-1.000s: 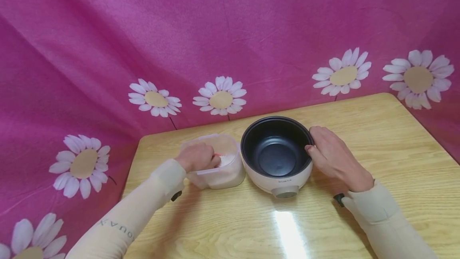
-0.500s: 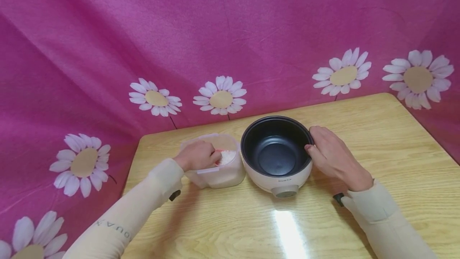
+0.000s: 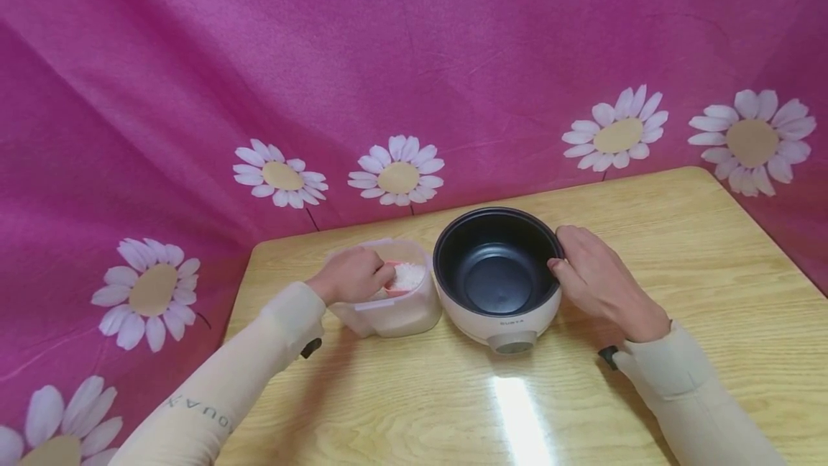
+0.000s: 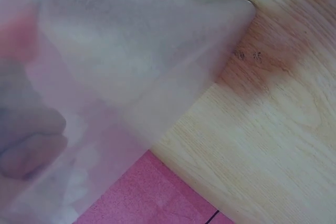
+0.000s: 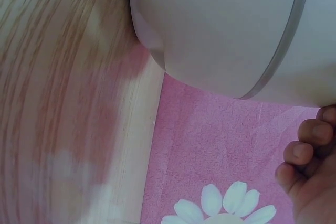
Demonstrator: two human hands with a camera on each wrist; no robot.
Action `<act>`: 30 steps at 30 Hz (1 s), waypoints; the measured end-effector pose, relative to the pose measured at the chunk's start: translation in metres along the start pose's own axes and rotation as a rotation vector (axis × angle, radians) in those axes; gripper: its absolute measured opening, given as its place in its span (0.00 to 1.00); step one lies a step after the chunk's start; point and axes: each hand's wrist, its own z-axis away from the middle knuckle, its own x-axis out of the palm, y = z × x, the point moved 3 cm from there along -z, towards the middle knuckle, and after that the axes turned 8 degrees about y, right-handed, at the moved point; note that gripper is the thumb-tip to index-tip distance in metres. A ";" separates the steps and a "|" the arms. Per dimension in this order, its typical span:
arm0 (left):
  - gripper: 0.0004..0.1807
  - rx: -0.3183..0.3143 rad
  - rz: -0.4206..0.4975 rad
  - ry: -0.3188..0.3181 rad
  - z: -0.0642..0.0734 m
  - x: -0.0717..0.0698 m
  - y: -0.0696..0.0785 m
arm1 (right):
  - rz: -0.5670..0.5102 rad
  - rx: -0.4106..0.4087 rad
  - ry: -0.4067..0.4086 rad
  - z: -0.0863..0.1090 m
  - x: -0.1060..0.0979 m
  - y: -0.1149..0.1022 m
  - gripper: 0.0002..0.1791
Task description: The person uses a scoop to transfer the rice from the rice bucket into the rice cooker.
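1. A magenta curtain (image 3: 414, 34) printed with daisies hung behind the table (image 3: 388, 408), whose bare wood grain ran beneath everything.
2. The pot (image 3: 499, 280), dark inside and pale outside, stood upright on the table with its dial facing the person. It seemed best kept from sliding while the other hand worked.
3. The translucent container (image 3: 401, 321) stood just left of the pot; whether they touched was hard to tell. Its high walls called for a steep wrist and care at the rim.
4. The right hand (image 3: 598, 275) gripped the pot's far-right side, thumb over the rim, which looked a sound brace.
5. The left hand (image 3: 349, 275), curled inside the container, gripped a red scoop; the finger placement was mostly hidden.
6. The red scoop (image 3: 396, 293) sat low in the container, probably best held level.
7. White grains (image 3: 410, 277), likely rice, were heaped at it; a slow, smooth movement would have limited spillage.
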 end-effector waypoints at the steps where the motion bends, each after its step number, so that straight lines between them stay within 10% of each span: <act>1: 0.23 0.000 0.001 0.001 0.000 -0.001 0.000 | 0.000 0.001 0.000 0.000 0.000 0.000 0.04; 30: 0.22 0.027 0.116 0.076 0.010 -0.017 -0.011 | -0.013 -0.001 -0.007 0.000 0.001 0.001 0.04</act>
